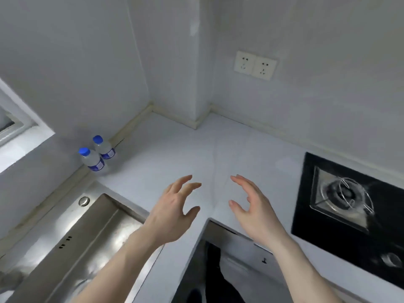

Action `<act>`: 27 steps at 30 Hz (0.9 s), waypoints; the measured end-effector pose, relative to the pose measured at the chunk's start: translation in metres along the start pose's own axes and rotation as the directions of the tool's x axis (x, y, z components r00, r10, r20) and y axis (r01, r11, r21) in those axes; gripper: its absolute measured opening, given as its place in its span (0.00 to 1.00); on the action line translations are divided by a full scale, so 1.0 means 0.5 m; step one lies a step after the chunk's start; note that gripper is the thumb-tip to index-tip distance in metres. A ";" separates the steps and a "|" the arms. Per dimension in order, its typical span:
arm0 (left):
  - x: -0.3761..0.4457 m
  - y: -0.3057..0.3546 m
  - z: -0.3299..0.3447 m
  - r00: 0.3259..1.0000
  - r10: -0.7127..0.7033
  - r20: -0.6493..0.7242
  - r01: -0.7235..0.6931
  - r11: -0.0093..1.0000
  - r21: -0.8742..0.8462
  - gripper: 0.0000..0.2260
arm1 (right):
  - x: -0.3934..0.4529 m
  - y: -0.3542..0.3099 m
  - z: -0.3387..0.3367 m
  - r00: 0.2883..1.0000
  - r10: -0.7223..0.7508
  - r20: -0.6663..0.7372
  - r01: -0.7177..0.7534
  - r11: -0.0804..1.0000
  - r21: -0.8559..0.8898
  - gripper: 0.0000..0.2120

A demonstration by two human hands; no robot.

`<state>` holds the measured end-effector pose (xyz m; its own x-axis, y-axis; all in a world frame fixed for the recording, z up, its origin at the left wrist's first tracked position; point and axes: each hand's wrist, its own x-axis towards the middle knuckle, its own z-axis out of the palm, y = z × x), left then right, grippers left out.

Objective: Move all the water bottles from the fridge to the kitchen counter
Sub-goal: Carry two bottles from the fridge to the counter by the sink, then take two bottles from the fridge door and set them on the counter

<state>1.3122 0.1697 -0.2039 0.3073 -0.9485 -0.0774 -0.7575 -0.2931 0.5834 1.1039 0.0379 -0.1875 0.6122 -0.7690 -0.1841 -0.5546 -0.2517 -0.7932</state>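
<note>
Hovering over the counter (175,149), left hand (175,206) and right hand (251,206) spread loosely, palms facing, holding nothing. Two water bottles (97,154) stand upright by the back-left wall, beyond the sink (87,232); stove (349,197) right, bare countertop between.

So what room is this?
It looks like a home kitchen. There's a steel sink set in a white counter, a gas stove burner on the right, and two water bottles standing by the wall.
</note>
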 end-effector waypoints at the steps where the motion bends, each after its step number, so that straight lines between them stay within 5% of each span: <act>1: -0.001 0.023 0.008 0.999 0.035 0.014 -0.035 0.999 0.009 0.25 | -0.034 0.013 -0.019 0.999 0.021 -0.028 -0.021 1.000 -0.010 0.28; 12: 0.046 0.378 0.094 0.824 0.522 0.219 -0.530 0.847 -0.022 0.24 | -0.371 0.108 -0.245 0.828 0.232 -0.511 -0.186 0.972 0.140 0.28; 27: -0.094 0.977 0.402 0.359 0.860 0.361 -0.863 0.454 -0.221 0.24 | -0.901 0.323 -0.507 0.379 0.386 -0.841 -0.309 0.910 0.278 0.27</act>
<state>0.8119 0.0471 -0.0776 -0.7494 -0.6367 0.1820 -0.4815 0.7126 0.5103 0.5956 0.1948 -0.0853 -0.4561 -0.8828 0.1126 -0.5369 0.1720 -0.8259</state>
